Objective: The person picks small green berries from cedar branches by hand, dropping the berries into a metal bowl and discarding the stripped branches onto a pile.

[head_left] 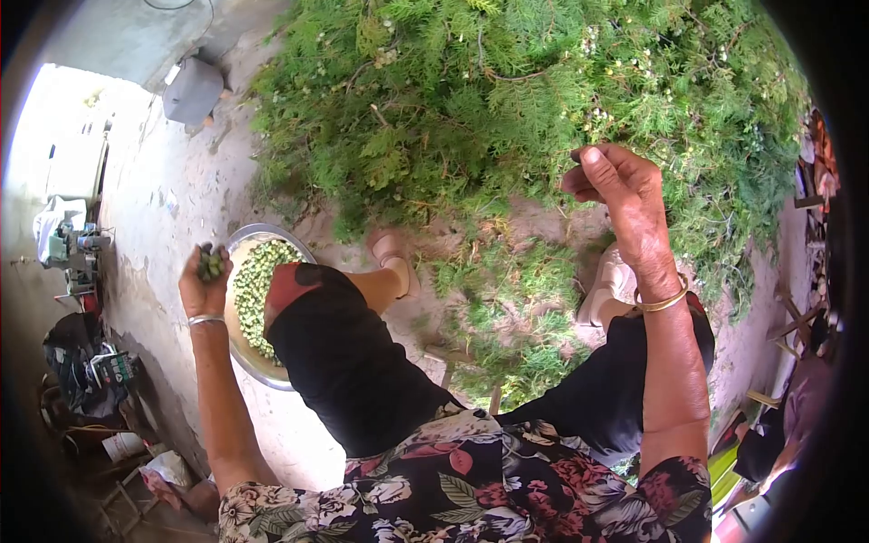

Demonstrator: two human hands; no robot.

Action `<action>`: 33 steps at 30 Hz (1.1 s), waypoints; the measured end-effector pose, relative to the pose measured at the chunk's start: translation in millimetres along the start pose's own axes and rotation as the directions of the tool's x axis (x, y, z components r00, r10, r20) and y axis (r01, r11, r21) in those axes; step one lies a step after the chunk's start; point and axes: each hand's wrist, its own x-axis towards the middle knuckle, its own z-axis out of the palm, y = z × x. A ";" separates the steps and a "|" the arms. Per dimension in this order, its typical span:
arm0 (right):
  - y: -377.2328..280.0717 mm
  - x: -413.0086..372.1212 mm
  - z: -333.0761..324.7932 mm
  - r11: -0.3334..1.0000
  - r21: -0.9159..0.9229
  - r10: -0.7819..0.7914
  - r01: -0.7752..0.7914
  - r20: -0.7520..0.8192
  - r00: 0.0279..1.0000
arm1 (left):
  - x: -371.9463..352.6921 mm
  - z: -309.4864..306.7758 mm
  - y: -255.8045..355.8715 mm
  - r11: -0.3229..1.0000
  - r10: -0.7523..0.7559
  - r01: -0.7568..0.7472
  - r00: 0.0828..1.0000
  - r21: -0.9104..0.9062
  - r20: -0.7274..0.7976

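My left hand [201, 288] is at the left, palm up, with its fingers curled around several small green cones [211, 263]. Just beside it, on the right, a round metal basin [262, 375] holds a heap of pale green cones [258, 285]; my knee covers part of it. Over the near edge of a large pile of green conifer branches [471, 118] is my right hand [625, 185]. Its fingers are bent inward with the thumb pressed near them, and whatever may be between them is hidden.
Loose green sprigs [516, 317] litter the ground between my feet. A grey container [193, 90] stands by the upper left of the floor. Bags and other clutter [86, 366] line the left side, and more odds and ends [797, 380] lie along the right.
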 end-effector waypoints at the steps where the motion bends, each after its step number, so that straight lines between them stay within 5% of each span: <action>1: 1.8 0.2 -0.6 0.999 -0.053 -0.005 0.006 0.019 1.000 | -2.0 -20.1 -3.4 0.954 0.023 0.019 0.991 0.299 -0.135; 2: 2.6 -0.2 -0.2 0.999 -0.053 -0.002 0.004 0.027 1.000 | -4.2 -41.6 -7.5 0.821 0.083 0.080 0.963 0.566 -0.257; 5: 3.5 0.3 0.2 0.997 -0.073 -0.008 0.009 0.016 1.000 | 32.4 -163.7 -38.4 0.649 0.263 0.037 0.926 0.760 -0.271; 8: 0.8 0.3 1.8 0.998 -0.067 0.002 -0.003 -0.020 1.000 | 0.1 -136.1 -34.6 0.710 0.205 0.220 0.845 0.669 -0.494; 10: 1.3 1.7 1.6 0.996 -0.093 0.001 -0.003 -0.022 1.000 | 17.9 -162.4 -38.1 0.671 0.215 0.210 0.863 0.711 -0.458; 12: 2.0 2.2 0.7 0.993 -0.120 -0.001 -0.003 -0.027 1.000 | 45.5 -179.5 -39.2 0.426 0.023 0.247 0.959 0.870 -0.284; 13: 2.9 2.0 0.7 0.991 -0.135 -0.025 0.021 -0.031 0.999 | 60.7 -179.4 -51.0 0.053 0.207 -0.027 0.978 0.998 0.016; 14: 3.5 2.2 0.5 0.988 -0.149 -0.050 0.044 -0.035 0.998 | 32.6 -97.9 -39.7 -0.281 0.172 0.004 0.984 0.960 0.047; 15: 4.1 2.6 0.2 0.988 -0.146 -0.053 0.046 -0.038 0.998 | 34.3 -61.2 -35.6 -0.352 0.112 -0.053 0.989 0.934 0.098; 18: 5.3 4.2 -1.1 0.980 -0.191 -0.068 0.062 -0.023 0.997 | 62.5 29.3 -32.6 -0.166 -0.005 -0.274 0.961 0.947 0.277; 21: 4.3 3.5 1.5 0.987 -0.160 -0.037 0.029 -0.048 0.998 | 68.8 131.1 -45.2 -0.033 -0.186 -0.530 0.836 0.847 0.516; 23: 6.3 4.5 2.1 0.993 -0.118 -0.038 0.032 -0.047 0.998 | 75.5 181.0 -74.1 -0.186 -0.192 -0.796 0.605 0.577 0.773; 25: 5.4 4.3 2.7 0.992 -0.125 -0.030 0.022 -0.063 0.998 | 59.1 237.3 -102.8 -0.282 -0.379 -0.795 0.607 0.538 0.699; 27: 3.8 4.2 1.5 0.991 -0.133 -0.023 0.012 -0.081 0.996 | 66.0 260.8 -153.8 -0.244 -0.464 -0.839 0.541 0.486 0.702; 29: 2.6 4.2 -1.6 0.986 -0.163 -0.046 0.034 -0.072 0.996 | 63.4 269.5 -208.4 0.047 -0.471 -0.684 0.627 0.728 0.620; 30: 2.2 4.3 -2.6 0.985 -0.170 -0.041 0.026 -0.083 0.996 | 57.0 278.7 -229.4 0.055 -0.479 -0.690 0.616 0.722 0.626; 32: 1.3 4.1 -4.2 0.983 -0.181 -0.038 0.022 -0.087 0.995 | 46.8 294.4 -264.6 0.294 -0.464 -0.084 0.859 0.952 0.219; 33: 3.6 4.8 -4.9 0.984 -0.175 -0.061 0.043 -0.101 0.993 | 50.8 296.7 -281.7 0.305 -0.471 -0.093 0.850 0.948 0.235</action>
